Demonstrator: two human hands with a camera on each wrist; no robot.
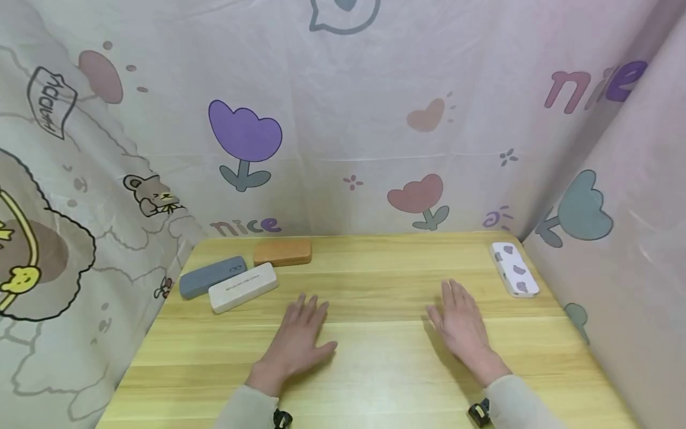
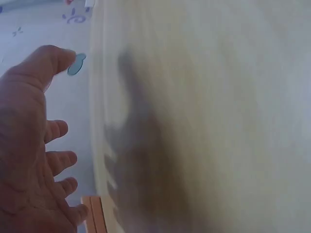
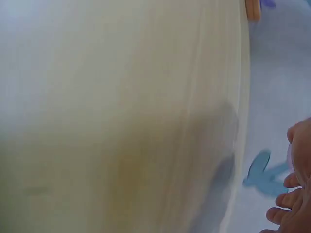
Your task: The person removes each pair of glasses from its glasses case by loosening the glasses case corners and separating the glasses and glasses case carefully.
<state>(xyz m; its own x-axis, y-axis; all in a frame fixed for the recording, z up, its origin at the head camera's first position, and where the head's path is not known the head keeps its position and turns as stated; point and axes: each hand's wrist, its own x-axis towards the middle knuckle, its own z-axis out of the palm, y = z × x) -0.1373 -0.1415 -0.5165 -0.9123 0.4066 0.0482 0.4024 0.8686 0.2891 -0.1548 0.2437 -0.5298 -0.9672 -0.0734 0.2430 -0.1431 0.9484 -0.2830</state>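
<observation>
My left hand (image 1: 297,342) hovers palm down over the table, fingers spread and thumb out, holding nothing; its shadow falls on the wood in the left wrist view. Nearest to it is a white glasses case (image 1: 243,288) with small lettering. A blue-grey glasses case (image 1: 212,277) lies behind that one on the left, and an orange-brown case (image 1: 282,252) sits at the back edge. My right hand (image 1: 461,322) is also over the table with straight fingers and nothing in it. Beyond it to the right lies a white case with purple-grey patterns (image 1: 514,270).
The wooden table (image 1: 375,280) reaches back to a printed curtain (image 1: 332,119), which also hangs along both sides. Dark wrist mounts, one on the left sleeve (image 1: 249,408) and one on the right sleeve (image 1: 517,402), show at the bottom.
</observation>
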